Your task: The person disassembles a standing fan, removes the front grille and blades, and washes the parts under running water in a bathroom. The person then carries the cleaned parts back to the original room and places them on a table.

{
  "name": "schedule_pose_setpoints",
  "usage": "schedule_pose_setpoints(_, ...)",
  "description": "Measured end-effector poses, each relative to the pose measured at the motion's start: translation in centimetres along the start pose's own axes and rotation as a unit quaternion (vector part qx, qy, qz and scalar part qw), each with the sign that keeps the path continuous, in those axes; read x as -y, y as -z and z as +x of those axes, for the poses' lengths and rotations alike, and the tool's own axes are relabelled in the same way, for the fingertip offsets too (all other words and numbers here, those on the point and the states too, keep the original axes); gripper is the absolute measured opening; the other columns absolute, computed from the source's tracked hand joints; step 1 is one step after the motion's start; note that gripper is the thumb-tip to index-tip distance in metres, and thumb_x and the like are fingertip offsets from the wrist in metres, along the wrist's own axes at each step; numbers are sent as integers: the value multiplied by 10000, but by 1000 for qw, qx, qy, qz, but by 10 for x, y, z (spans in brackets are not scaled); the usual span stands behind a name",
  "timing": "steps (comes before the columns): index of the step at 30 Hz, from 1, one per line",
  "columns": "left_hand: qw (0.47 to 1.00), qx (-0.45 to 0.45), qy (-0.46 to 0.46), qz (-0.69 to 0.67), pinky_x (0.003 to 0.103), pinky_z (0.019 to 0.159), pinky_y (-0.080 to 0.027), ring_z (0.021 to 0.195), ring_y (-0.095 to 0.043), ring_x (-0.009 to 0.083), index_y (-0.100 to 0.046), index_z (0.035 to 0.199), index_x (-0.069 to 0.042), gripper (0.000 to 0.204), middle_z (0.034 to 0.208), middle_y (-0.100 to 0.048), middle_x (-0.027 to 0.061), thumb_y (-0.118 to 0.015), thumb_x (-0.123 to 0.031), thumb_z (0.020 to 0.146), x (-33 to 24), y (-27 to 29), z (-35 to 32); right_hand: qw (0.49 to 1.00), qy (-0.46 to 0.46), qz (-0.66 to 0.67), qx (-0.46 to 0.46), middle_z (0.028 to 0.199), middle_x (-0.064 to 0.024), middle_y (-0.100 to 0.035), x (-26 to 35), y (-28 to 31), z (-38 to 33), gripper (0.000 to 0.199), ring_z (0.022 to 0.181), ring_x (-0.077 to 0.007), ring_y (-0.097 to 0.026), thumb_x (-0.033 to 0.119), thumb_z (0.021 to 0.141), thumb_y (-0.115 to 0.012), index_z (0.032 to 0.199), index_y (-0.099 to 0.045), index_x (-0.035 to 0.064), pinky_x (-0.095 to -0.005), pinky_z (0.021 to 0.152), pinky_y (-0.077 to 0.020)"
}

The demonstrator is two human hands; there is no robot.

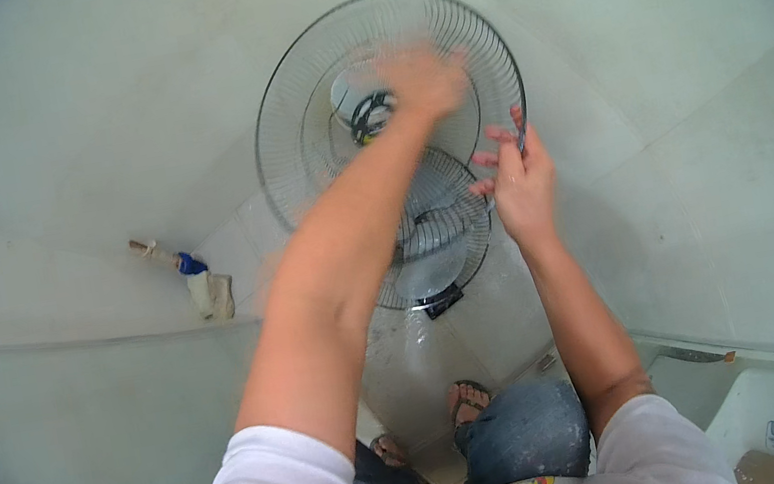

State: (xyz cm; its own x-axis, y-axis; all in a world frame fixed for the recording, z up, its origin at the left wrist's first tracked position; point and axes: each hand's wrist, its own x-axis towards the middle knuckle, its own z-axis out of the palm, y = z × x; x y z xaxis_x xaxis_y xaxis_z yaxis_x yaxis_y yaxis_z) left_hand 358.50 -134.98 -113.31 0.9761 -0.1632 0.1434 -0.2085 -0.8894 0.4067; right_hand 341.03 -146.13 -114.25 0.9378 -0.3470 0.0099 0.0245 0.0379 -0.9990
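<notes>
I am gripping the large wire fan guard (482, 39) at its right side with my right hand (523, 182). Its fingers are curling about the rim, some fingertips showing spread on the inner side. My left hand (425, 84) is passing over the upper part of that guard, blurring so much that I cannot tell how far its fingers are opening, nor whether they are touching the wires. The guard is standing out ahead of me, well beyond my feet. Another round wire guard (467, 234), looking smaller, is overlapping its lower edge in my view. A black ring-shaped part (372, 119) is showing just left of my left hand. Farther left, a pale object with a blue middle (192, 264) is sitting well apart.
</notes>
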Motion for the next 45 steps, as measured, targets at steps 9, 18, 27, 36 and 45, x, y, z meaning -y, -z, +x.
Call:
schedule_pose_setpoints(9,962,-26,206,-177,585,1281,-91,1569,-89,521,-137,1645,43,871,1677,-101,381,-366,-572,1074,28,-60,-48,976,168,-64,-125,1245,-169,-681,-3,-28,42,561,937,-223,-730,33,991,-425,1550,-425,-13,-332,658,-609)
schedule_pose_setpoints(18,954,39,-107,-278,530,1290,-102,1572,-104,526,-196,1600,128,740,1677,-120,377,-357,-411,1120,23,-116,-93,937,296,-106,-155,1291,-160,-652,-41,-15,81,546,1013,-246,-717,41,983,-401,1526,-453,16,-328,670,-620)
schedule_pose_setpoints(27,962,-134,38,-235,570,1286,-83,1579,-27,525,-106,1613,125,798,1684,-45,379,-397,-421,1110,34,-101,-96,970,193,0,-149,1227,-147,-677,-16,-28,71,520,974,-258,-735,35,983,-408,1497,-468,-14,-362,669,-622)
schedule_pose_setpoints(36,927,-94,57,-360,549,1287,-94,1576,-78,523,-125,1601,143,804,1675,-76,393,-423,-413,1102,8,-108,-63,942,241,-95,-211,1215,-209,-668,-24,-23,65,520,1054,-296,-691,38,966,-437,1469,-484,-86,-387,891,-611)
schedule_pose_setpoints(45,964,-103,26,-244,553,1286,-105,1556,-97,556,-149,1598,138,793,1660,-91,413,-449,-397,1095,47,-88,-54,972,156,-35,-173,1251,-213,-649,-25,-27,66,564,980,-289,-715,59,969,-428,1522,-429,-52,-370,766,-620)
